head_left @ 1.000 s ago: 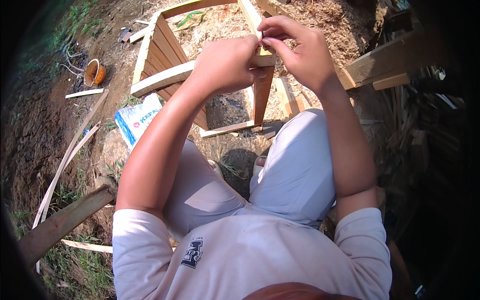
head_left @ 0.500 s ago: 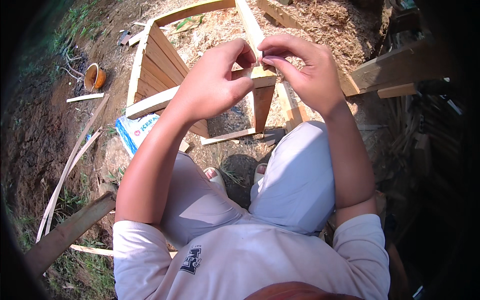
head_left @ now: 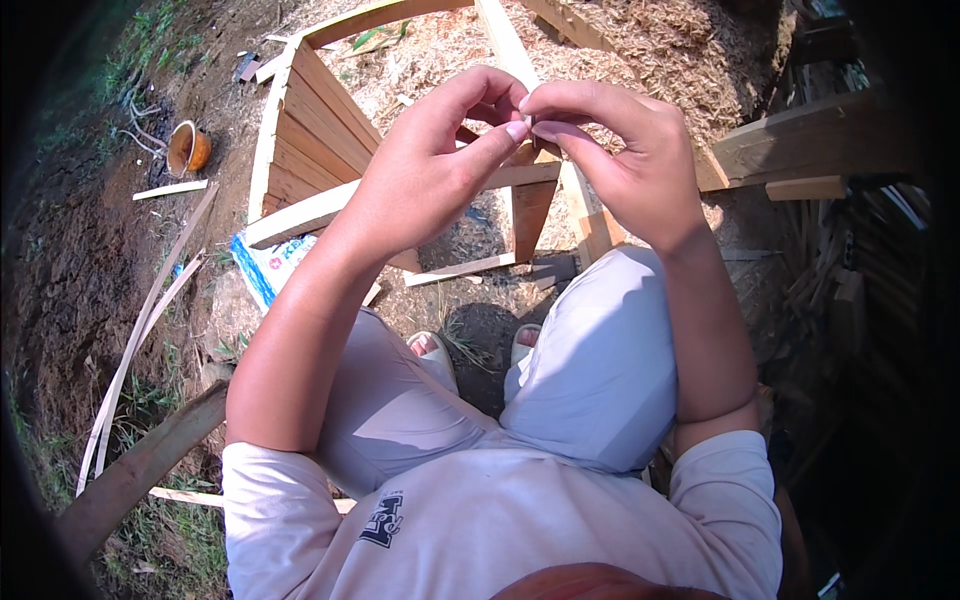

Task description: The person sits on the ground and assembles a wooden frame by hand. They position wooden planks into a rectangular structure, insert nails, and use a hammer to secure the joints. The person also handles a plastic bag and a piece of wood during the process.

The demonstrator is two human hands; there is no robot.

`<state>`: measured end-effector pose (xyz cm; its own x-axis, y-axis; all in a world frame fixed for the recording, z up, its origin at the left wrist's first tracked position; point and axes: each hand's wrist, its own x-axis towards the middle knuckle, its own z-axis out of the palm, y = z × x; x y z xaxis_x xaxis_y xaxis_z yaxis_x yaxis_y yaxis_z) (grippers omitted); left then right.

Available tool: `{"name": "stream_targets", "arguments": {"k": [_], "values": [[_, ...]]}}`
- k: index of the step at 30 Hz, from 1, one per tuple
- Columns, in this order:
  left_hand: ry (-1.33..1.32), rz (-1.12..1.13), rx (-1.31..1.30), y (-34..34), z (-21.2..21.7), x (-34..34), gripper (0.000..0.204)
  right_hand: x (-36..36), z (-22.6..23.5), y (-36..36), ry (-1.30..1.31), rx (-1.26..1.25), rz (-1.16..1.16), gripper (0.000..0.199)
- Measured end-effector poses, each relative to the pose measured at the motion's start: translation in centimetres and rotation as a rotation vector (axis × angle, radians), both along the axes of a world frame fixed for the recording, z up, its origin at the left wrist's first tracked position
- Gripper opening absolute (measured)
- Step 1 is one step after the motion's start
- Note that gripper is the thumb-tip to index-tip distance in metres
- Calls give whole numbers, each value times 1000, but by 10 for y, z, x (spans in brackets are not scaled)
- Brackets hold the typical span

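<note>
Above the near corner of a wooden frame (head_left: 300, 218), my left hand (head_left: 432, 165) and my right hand (head_left: 640, 150) meet fingertip to fingertip. Both are pinched closed. A tiny, thin, dark piece (head_left: 533, 130) shows between the fingertips, too small to name. Which hand bears it is hard to tell. Under the hands the frame's near rail joins a short wooden post (head_left: 531, 215). Slanted boards (head_left: 315, 135) form its left side. The fingers partly cover the corner joint.
Wood shavings (head_left: 660, 60) cover the ground beyond the frame. To the left lie an orange pot (head_left: 190, 150), thin wood strips (head_left: 140, 320) and a blue and white bag (head_left: 265, 265). A plank (head_left: 140, 460) slants in at lower left. Boards (head_left: 800, 140) stand at right.
Both hands have lifted slightly off the frame's corner, and their fingertips have come together. The left thumb has moved up to the right fingertips. The right hand has shifted a little rightward.
</note>
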<state>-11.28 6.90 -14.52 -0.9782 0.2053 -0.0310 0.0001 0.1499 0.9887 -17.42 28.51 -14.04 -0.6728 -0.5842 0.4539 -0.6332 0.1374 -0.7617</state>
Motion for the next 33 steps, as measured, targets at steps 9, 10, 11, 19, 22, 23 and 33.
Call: {"name": "stream_targets", "arguments": {"k": [9, 10, 11, 19, 22, 23, 33], "values": [[94, 24, -37, 1, 5, 1, 24, 3, 8, 0, 42, -3, -10, 36], [99, 35, -59, 3, 7, 2, 23, 4, 9, 1, 55, -9, -21, 38], [100, 45, -76, 4, 6, 3, 22, 3, 8, 2, 69, 3, -18, 40], [143, 188, -111, 12, -3, 6, 13, 7, 5, 2, 13, -10, -9, 48], [116, 197, -99, 17, -1, 6, 12, 4, 3, 6, 64, -17, -2, 46], [100, 194, -102, 17, 0, 6, 12, 5, 4, 6, 73, -30, -14, 46], [111, 212, -171, 21, -3, 5, 15, 27, 6, 206, -164, -149, -557, 26]]}}
